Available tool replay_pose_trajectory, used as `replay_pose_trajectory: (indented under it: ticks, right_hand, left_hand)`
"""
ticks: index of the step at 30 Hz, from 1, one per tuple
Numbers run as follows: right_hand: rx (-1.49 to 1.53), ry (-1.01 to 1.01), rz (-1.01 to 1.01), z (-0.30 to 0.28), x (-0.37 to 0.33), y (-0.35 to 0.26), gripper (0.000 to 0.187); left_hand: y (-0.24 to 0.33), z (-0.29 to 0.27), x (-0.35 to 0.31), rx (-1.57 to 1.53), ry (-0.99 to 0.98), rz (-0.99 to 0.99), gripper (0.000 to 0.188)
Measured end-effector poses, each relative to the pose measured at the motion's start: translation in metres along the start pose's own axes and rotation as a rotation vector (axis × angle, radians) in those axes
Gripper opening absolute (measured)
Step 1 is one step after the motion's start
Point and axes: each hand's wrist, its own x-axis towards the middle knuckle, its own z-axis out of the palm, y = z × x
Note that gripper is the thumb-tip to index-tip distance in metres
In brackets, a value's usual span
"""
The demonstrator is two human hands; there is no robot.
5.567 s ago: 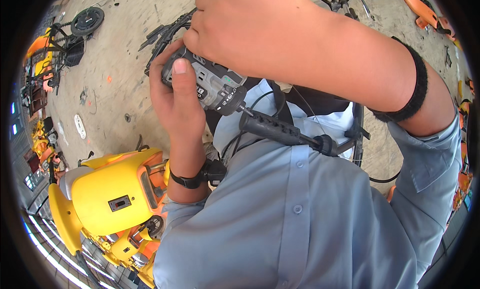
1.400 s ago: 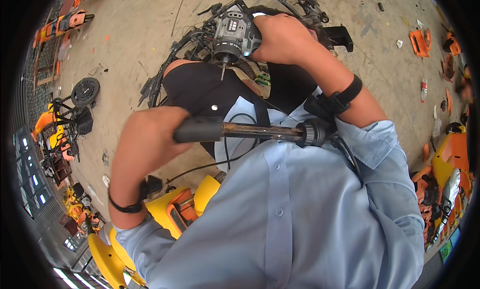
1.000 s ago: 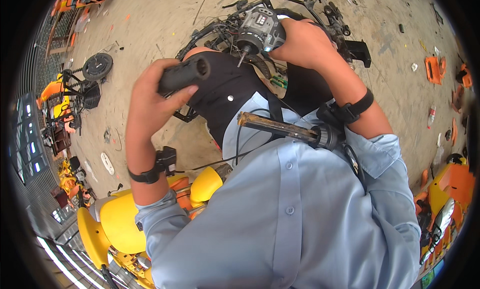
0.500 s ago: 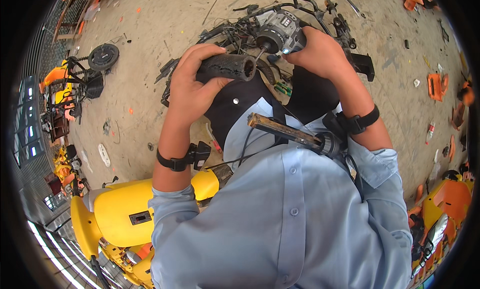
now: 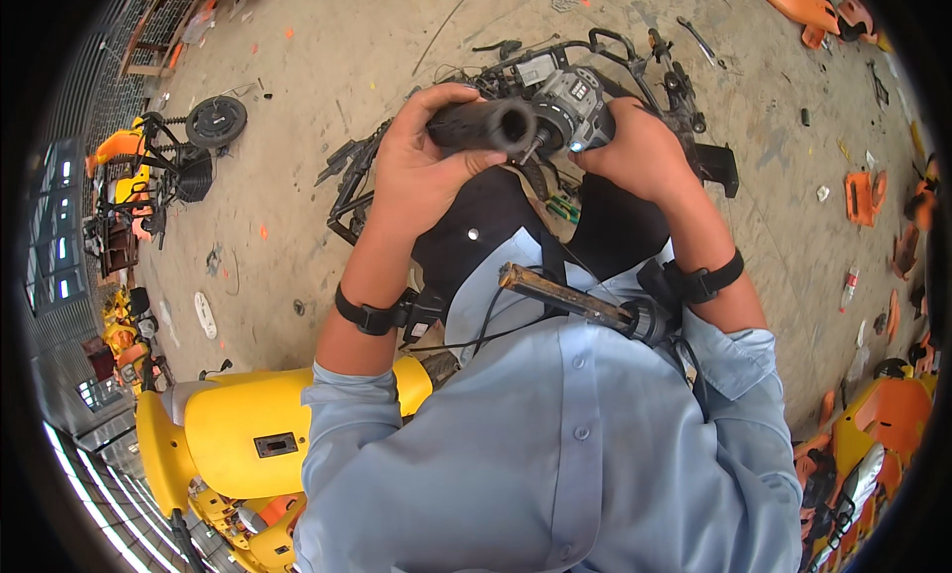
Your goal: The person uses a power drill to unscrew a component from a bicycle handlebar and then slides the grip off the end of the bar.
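Note:
My left hand [image 5: 415,167] is closed around a thick black hollow tube [image 5: 464,127], whose open end faces right and toward me. In my right hand [image 5: 643,155] is a grey and black cordless drill [image 5: 578,89], gripped by its handle with its small light lit. The drill's chuck and bit sit right beside the tube's open end; whether they touch I cannot tell. Beneath both hands lies a stripped black vehicle frame [image 5: 349,214] with cables and levers. A black bar with a brown, worn edge [image 5: 565,293] crosses in front of my shirt.
A yellow body panel [image 5: 243,424] stands close at my left. Farther left is a partly stripped vehicle with a black wheel [image 5: 216,123]. A wrench [image 5: 696,38] lies beyond the frame; orange panels [image 5: 861,196] and a bottle [image 5: 850,287] are on the floor at right.
The tube has moved right and turned so its open end faces me more. My right hand and the drill have shifted slightly right and down, and the gap between tube and drill has narrowed.

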Motion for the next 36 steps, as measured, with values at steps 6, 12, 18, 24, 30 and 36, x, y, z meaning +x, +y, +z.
replay_pose_trajectory:
  ticks: [6,12,18,24,30,36]
  right_hand:
    - [0.159,0.003,0.15,-0.003,0.01,0.022,0.07]
    - [0.184,0.051,0.34,0.0,0.018,0.068,0.071]
    - [0.301,0.086,0.358,-0.002,0.019,0.079,0.068]
    - [0.279,0.108,0.325,0.001,0.019,0.075,0.071]
    - [0.3,0.085,0.286,0.005,0.028,0.08,0.073]
    - [0.28,0.092,0.298,0.004,0.034,0.083,0.061]
  left_hand:
    - [-0.004,0.007,0.029,0.274,0.077,-0.087,0.056]
    - [-0.002,0.032,0.056,0.484,0.219,0.053,0.049]
    - [-0.013,0.036,0.066,0.439,0.187,0.101,0.046]
    - [-0.03,0.03,0.07,0.301,0.157,0.091,0.042]
    - [-0.014,0.034,0.045,-0.195,0.154,-0.176,0.044]
    - [0.021,0.057,-0.007,-0.571,-0.094,-0.236,0.046]
